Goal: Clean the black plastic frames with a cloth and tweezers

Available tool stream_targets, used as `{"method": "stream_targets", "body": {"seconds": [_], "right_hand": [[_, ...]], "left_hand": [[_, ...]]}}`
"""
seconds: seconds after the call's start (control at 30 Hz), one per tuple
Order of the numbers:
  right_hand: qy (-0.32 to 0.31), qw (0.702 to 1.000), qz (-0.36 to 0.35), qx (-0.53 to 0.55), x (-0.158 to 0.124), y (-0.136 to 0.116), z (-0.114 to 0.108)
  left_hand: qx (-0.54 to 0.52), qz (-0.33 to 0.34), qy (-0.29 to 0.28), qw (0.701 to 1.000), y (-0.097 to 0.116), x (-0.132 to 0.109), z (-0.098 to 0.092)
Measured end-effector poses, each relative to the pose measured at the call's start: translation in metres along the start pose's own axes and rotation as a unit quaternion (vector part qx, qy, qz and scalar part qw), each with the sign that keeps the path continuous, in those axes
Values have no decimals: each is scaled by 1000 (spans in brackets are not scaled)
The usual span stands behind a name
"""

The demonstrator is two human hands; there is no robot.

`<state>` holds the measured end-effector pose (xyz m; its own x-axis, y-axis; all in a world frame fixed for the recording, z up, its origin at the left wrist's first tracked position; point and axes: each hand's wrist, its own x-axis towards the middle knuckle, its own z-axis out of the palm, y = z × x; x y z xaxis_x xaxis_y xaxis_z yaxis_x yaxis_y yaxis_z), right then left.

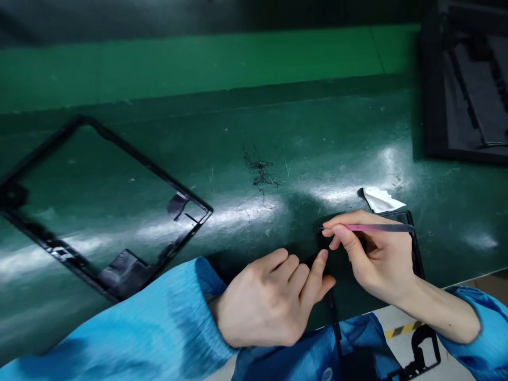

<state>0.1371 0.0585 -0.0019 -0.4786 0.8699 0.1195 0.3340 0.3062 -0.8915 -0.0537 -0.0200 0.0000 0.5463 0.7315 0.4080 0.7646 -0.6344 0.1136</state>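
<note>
My right hand (381,254) grips a slender pen-like tool, pink and dark grey (381,228), between thumb and fingers. Its working tip is hidden by my fingertips, near the top left corner of a black plastic frame (416,248). My left hand (273,296) is closed, with index finger and thumb at the left bar of that frame. The frame's near end hangs past the table edge, over my lap. Beyond my right hand lies a crumpled white scrap (383,200), by the frame's far edge.
Another black frame (135,151) lies on the green table (190,132) at left, with dark film flaps. A tangle of thin black shavings (262,172) sits mid-table. At the far right stands a dark tray (434,116) holding similar black parts.
</note>
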Motion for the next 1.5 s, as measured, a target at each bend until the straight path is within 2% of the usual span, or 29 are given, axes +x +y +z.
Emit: {"method": "stream_targets", "body": {"seconds": [0.1,0.23,0.43,0.67,0.87,1.1,1.27,1.5], "right_hand": [[2,1000,14,7,0,0,0],[-13,1000,-9,-2,1,1,-1],[-8,999,31,39,-1,2,-1],[-10,1000,7,19,1,-1,-1],[-7,999,31,38,0,1,0],[-6,1000,1,20,1,1,0],[2,1000,18,23,0,2,0],[-3,1000,-7,12,-1,0,0]], "left_hand": [[-1,-1,0,1000,1,0,-1],[0,2,3,1000,1,0,-1],[1,0,2,1000,1,0,2],[4,3,5,1000,1,-1,1],[1,1,0,1000,1,-2,1],[3,1,5,1000,1,0,0],[2,-1,4,1000,1,-1,-1],[1,2,3,1000,1,-1,1]]}}
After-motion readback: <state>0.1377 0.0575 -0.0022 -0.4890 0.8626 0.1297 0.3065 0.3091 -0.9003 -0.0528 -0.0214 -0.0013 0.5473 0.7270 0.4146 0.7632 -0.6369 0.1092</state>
